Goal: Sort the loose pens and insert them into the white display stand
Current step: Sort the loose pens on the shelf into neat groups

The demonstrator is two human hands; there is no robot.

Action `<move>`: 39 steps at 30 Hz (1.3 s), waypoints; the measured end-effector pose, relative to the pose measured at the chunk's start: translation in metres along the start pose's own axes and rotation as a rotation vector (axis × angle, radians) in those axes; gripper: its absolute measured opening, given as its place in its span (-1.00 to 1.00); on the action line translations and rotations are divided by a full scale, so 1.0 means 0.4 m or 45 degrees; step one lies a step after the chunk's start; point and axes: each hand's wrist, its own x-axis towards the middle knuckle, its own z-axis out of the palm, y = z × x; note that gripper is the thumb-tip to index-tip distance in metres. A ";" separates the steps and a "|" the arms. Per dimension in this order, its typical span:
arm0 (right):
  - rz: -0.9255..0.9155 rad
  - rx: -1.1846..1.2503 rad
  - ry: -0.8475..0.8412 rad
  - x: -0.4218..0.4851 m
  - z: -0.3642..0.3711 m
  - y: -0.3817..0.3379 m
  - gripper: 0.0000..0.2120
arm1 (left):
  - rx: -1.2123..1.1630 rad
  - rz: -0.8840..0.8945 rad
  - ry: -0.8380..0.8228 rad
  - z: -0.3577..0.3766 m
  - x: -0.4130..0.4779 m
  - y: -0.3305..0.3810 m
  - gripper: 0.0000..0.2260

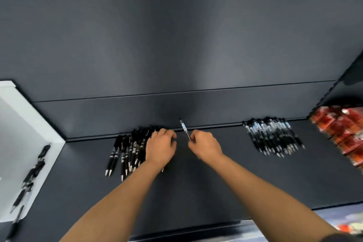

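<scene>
A heap of black pens [127, 151] lies on the dark shelf left of centre. My left hand [161, 146] rests palm down on the heap's right side, fingers curled over pens; whether it grips one is hidden. My right hand [204, 146] is closed on a single clear-barrelled pen [184, 127] that points up and away toward the back wall. A second pile of clear-and-black pens [274, 136] lies in a row to the right. The white display stand [29, 124] stands at the far left, with several black pens [31, 175] along its face.
The dark shelf [196, 182] ends in a front edge near the bottom of the view and meets a dark back panel [176, 45] behind the pens. Red packaged goods [341, 131] are stacked at the right end.
</scene>
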 end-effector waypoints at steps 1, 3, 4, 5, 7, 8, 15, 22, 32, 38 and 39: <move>0.042 -0.008 0.031 0.004 -0.017 0.030 -0.86 | -0.001 0.065 -0.015 0.008 0.015 0.030 -0.78; 0.128 -0.034 0.097 0.011 -0.050 0.094 -0.84 | -0.010 0.192 -0.057 0.027 0.044 0.089 -0.79; 0.171 -0.047 0.127 0.015 -0.066 0.126 -0.83 | -0.032 0.246 -0.079 0.035 0.058 0.118 -0.80; 0.214 -0.060 0.149 0.017 -0.080 0.156 -0.83 | -0.063 0.290 -0.099 0.043 0.070 0.143 -0.81; 0.311 -0.085 0.190 0.021 -0.108 0.219 -0.83 | -0.132 0.375 -0.140 0.065 0.095 0.194 -0.83; 0.363 -0.098 0.204 0.024 -0.121 0.247 -0.82 | -0.162 0.409 -0.161 0.076 0.107 0.215 -0.84; 0.581 -0.242 0.305 0.051 -0.201 0.393 -0.81 | -0.240 0.539 -0.258 0.145 0.155 0.291 -0.85; 0.629 -0.384 0.129 0.073 -0.245 0.465 -0.69 | -0.227 0.488 -0.306 0.180 0.135 0.289 -0.85; 0.226 -0.583 0.091 0.031 -0.221 0.425 -0.68 | -0.162 0.277 -0.190 0.135 0.045 0.279 -0.83; -0.256 -0.561 0.117 0.060 -0.169 0.236 -0.71 | -0.113 0.117 -0.054 0.033 0.012 0.178 -0.85; -0.334 -0.551 0.131 0.064 -0.154 0.198 -0.73 | -0.098 0.089 -0.025 0.013 0.005 0.154 -0.86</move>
